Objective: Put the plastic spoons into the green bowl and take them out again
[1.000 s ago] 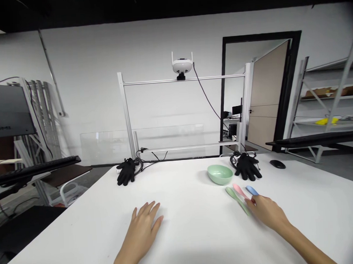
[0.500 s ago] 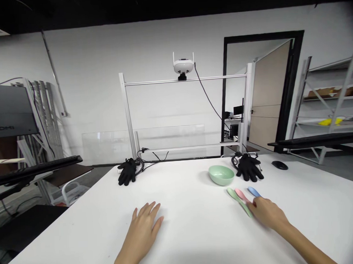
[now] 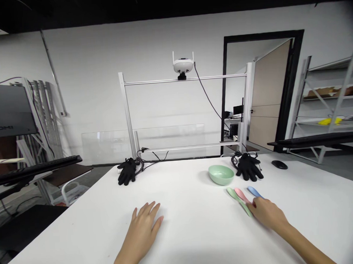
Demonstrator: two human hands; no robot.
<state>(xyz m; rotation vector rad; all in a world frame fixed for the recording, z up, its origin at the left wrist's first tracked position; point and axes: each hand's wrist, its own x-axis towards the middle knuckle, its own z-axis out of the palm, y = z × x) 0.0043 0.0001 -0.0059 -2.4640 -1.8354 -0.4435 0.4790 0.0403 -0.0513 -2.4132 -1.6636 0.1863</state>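
My left hand (image 3: 143,229) lies palm down on the white table (image 3: 187,226), fingers spread, holding nothing. On the right, my right hand (image 3: 266,212) has its fingers closed at the handle of a pink spoon (image 3: 240,194); its fingertips hide the grip. A green spoon (image 3: 238,200) lies alongside on the left, close to my thumb. The handle of a blue spoon (image 3: 253,191) disappears behind my knuckles; whether I touch it, I cannot tell. The bowls of all three spoons point away from me. Just beyond them stands a light green bowl (image 3: 221,175), upright.
Black gloves with cables lie at the back, one on the left (image 3: 127,172) and one on the right (image 3: 248,167). A black mouse (image 3: 279,165) rests at the right edge. Behind the table rises a metal frame (image 3: 185,80) carrying a white camera device (image 3: 183,66).
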